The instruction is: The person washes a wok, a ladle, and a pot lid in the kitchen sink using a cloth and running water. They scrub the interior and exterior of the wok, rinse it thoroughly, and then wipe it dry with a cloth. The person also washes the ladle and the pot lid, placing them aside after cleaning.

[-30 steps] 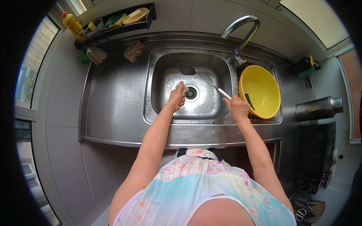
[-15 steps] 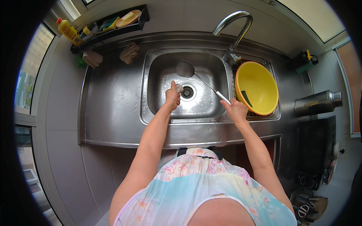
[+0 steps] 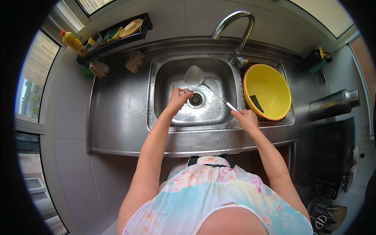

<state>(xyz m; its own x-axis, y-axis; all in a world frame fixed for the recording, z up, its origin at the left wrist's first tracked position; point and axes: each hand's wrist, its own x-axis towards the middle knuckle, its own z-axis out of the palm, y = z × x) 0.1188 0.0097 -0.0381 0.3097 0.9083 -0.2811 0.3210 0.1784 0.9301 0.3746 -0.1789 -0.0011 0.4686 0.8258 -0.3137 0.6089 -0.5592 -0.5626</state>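
My right hand [image 3: 246, 118] is closed round the handle end of a metal wok spatula [image 3: 213, 92]. The spatula slants up and left over the sink [image 3: 172, 127], its broad blade catching the light. Above the basin, just left of the drain [image 3: 196, 99], my left hand [image 3: 178, 101] pinches a small pale wad [image 3: 185, 93]. Fingers cover most of that wad, and I cannot make out its material. A gap separates the left hand from the spatula blade.
Right of the basin a yellow bowl [image 3: 270, 88] rests on a wire rack, a dark piece inside it. The faucet [image 3: 241, 43] arches behind. Cloths [image 3: 135, 61] lie at the left, below a black shelf [image 3: 117, 41]. A steel flask [image 3: 333, 105] lies at the right.
My left hand has turned and drawn slightly left, hiding more of the wad. The spatula blade has tilted and now looks brighter. The right hand keeps its hold on the handle.
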